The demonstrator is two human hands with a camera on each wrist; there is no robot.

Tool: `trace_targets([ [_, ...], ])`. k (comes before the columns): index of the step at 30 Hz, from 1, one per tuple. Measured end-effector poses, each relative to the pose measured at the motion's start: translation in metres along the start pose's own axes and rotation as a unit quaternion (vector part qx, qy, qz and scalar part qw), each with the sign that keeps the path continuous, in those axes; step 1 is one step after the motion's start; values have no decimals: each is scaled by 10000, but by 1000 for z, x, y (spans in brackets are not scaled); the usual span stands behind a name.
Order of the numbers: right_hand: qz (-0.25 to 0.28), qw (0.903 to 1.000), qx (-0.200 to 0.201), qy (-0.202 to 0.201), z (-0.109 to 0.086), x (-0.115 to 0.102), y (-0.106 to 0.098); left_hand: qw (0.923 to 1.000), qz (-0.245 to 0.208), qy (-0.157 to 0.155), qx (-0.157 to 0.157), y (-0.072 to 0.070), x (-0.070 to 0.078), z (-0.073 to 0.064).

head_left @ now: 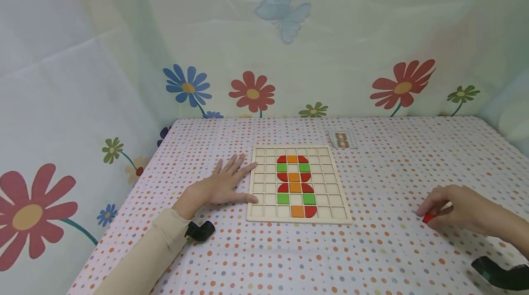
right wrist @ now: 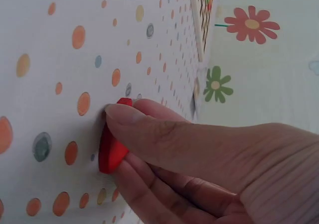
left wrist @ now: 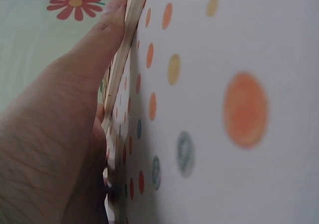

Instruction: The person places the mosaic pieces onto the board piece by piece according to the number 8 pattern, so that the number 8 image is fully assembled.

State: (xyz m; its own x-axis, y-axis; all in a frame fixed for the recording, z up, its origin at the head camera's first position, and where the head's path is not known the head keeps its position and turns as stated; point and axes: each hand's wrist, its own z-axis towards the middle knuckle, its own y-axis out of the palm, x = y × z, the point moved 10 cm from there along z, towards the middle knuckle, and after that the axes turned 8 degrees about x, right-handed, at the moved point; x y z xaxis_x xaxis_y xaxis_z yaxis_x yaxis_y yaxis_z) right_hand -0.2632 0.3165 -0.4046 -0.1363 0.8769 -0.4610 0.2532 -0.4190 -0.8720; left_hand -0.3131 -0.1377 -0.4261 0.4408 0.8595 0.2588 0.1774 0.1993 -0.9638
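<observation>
A wooden grid board (head_left: 264, 213) lies in the middle of the table. Red rounded tiles, orange square tiles (head_left: 297, 211) and green square tiles (head_left: 283, 198) fill some of its cells in a figure-eight shape. At the board's left edge, my left hand (head_left: 221, 185) rests with fingers spread, thumb and a fingertip touching the frame. Well to the right of the board, my right hand (head_left: 458, 210) pinches a red tile (right wrist: 115, 147) between thumb and fingers, at the tabletop. Part of that tile is hidden by the thumb.
Behind the board's right corner lies a small printed pattern card (head_left: 343, 139). A dotted cloth (head_left: 384, 258) covers the table. A flowered backdrop (head_left: 355, 70) stands at the back and left. Black wrist devices (head_left: 201, 231) sit by both wrists.
</observation>
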Motion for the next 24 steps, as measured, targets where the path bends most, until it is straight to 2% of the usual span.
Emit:
trace_targets([
  [3,-17,9997,27,230,-1,4,2,10000,32,22,-34,1,2,2],
  [8,-297,9991,136,265,-1,0,-1,10000,73,-36,-44,1,1,3],
  [13,-524,9984,158,124,-1,-8,-4,9999,65,-82,-45,1,-1,3],
  [17,-494,9986,192,-8,-1,-11,-5,9999,44,-93,-50,1,-2,2],
  [24,-395,9977,480,-278,-6,-11,-8,10000,11,6,-3,-1,2,1],
])
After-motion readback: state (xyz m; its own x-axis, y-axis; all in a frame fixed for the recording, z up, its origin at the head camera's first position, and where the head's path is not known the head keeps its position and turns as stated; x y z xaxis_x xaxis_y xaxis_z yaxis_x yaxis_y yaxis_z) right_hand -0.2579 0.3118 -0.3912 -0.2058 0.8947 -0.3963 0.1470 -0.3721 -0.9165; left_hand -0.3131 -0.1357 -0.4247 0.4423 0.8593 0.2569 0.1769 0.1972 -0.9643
